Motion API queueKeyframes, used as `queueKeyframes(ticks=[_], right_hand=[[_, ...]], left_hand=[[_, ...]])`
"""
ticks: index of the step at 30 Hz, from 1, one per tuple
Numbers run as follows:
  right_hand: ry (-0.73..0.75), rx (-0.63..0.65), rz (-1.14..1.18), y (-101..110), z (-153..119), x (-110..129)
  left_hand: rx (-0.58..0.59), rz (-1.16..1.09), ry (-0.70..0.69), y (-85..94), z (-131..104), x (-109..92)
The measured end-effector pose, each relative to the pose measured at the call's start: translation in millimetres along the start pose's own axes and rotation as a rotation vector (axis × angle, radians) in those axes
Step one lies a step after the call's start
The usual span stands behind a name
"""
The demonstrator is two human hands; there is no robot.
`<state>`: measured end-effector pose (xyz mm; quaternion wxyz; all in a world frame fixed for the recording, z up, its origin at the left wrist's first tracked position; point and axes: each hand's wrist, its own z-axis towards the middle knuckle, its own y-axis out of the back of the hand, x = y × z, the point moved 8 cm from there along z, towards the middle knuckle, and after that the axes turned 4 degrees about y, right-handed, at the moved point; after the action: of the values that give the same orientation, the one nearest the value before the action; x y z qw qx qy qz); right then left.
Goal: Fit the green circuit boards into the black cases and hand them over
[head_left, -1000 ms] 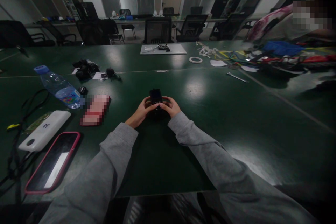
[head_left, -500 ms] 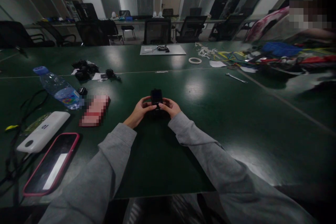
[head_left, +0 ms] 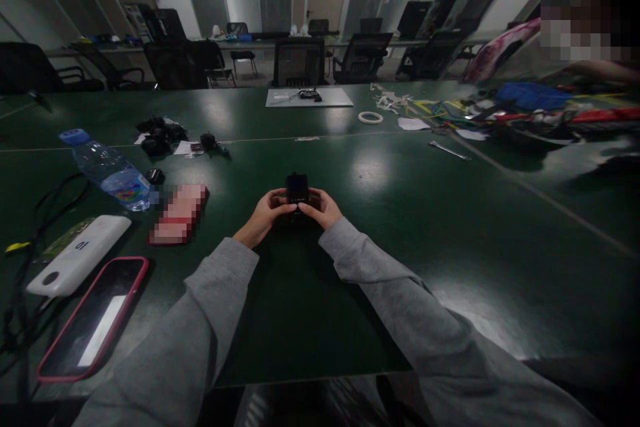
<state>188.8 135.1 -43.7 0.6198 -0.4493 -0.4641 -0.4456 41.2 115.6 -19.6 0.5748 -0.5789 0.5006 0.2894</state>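
Observation:
A small black boxy device with a dark screen (head_left: 297,185) stands upright at the middle of the green table (head_left: 400,227). My left hand (head_left: 265,213) grips its left side, the thumb across the lower front. From the right, my right hand (head_left: 323,208) holds it the same way, and the two thumb tips nearly meet below the screen. The other fingertips are partly hidden behind the device. Both forearms, in grey sleeves, reach forward over the table.
To the left are a water bottle (head_left: 107,170), a pinkish-red blurred item (head_left: 179,215), a white power bank (head_left: 80,255), a phone (head_left: 95,320) and black cables. Further off lie black parts (head_left: 160,135), a tape ring (head_left: 371,118) and a wrench (head_left: 450,151). A person's sleeve (head_left: 500,50) shows at far right.
My right thumb has shifted slightly left and lower on the front of the device. Both hands keep their hold. The whole view has shifted very slightly.

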Motion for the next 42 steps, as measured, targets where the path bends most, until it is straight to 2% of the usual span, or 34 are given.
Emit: queueKeyframes(ticks=[12, 23, 42], right_hand=[[0.008, -0.01, 0.023, -0.8, -1.3, 5.4], [0.043, -0.007, -0.033, -3.1, -2.1, 5.9], [0.055, 0.01, -0.05, -6.8, -4.3, 6.5]], left_hand=[[0.017, 0.012, -0.025, 0.6, 4.6, 2.1], [-0.046, -0.06, -0.017, 4.4, 5.3, 4.0], [-0.059, 0.009, -0.057, 7.8, 6.5, 4.3]])
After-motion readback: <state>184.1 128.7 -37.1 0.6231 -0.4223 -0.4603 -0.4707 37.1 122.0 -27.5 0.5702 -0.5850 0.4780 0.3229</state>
